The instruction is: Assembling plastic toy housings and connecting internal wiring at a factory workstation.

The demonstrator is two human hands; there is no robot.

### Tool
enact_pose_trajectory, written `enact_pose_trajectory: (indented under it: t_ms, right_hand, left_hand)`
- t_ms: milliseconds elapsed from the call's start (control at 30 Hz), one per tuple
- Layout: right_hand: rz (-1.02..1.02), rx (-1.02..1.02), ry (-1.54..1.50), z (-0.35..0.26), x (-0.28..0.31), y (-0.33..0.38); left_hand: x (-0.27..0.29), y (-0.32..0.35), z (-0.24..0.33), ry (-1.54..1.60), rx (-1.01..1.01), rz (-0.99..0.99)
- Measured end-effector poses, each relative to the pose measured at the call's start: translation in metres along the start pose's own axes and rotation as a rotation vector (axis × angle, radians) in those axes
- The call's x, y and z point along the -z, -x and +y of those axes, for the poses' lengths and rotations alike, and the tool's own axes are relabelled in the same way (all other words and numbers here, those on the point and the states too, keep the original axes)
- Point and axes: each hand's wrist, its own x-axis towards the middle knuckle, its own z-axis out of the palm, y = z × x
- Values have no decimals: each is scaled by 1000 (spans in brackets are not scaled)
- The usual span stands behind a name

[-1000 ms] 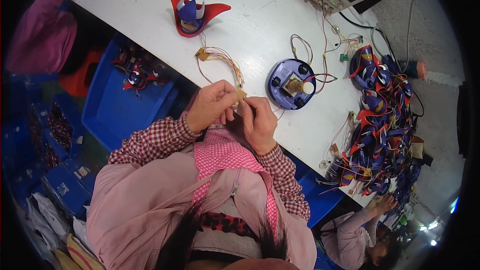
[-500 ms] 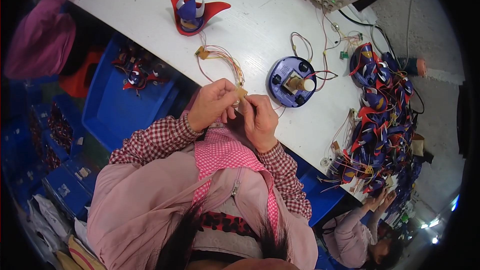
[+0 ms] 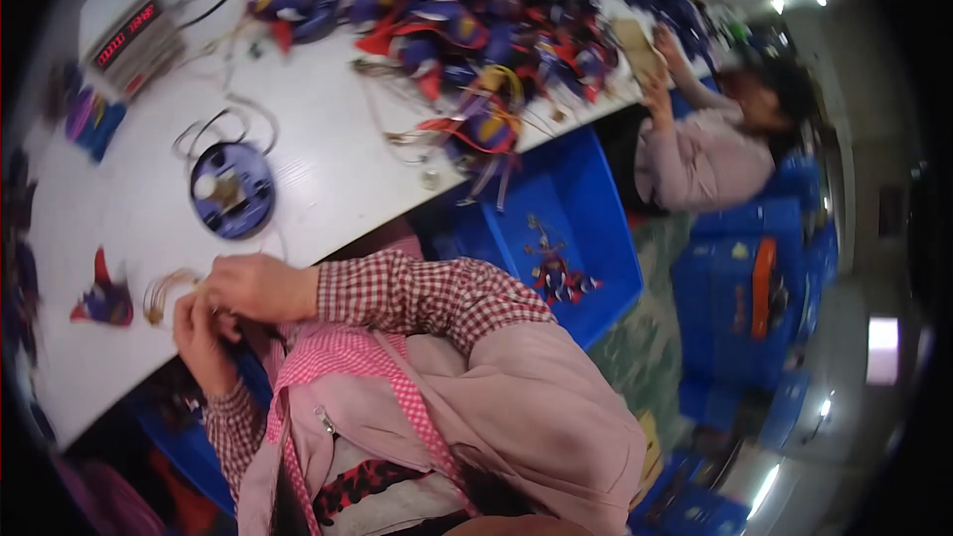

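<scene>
Wire bundle [image 3: 164, 293] pinched between left hand [image 3: 204, 337] and right hand [image 3: 260, 286]

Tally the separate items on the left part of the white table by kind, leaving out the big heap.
Round blue disc fixture with wire leads: 1
Grey box with red number display: 1
Small blue object beside that box, blurred: 1
Red-and-blue fabric piece lying alone: 1
Looped thin wire bundle at the near edge: 1
Total: 5
</scene>
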Motion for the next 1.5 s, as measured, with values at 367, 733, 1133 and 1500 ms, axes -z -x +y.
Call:
enact_pose_trajectory:
  t_ms: [367, 733, 1133, 1500]
  right_hand:
    - [323, -232, 139, 0, 67, -41]
    - [-72, -153, 19, 51, 74, -63]
    - [-230, -1, 31, 53, 60, -58]
    - [-24, -123, 229, 37, 83, -26]
  left_hand:
    - [26, -77, 23, -980, -518, 50]
    - [-30, -64, 30, -916, -812, -221]
    - [-70, -71, 40, -655, -725, -317]
    - [-98, -92, 21, -827, -951, -290]
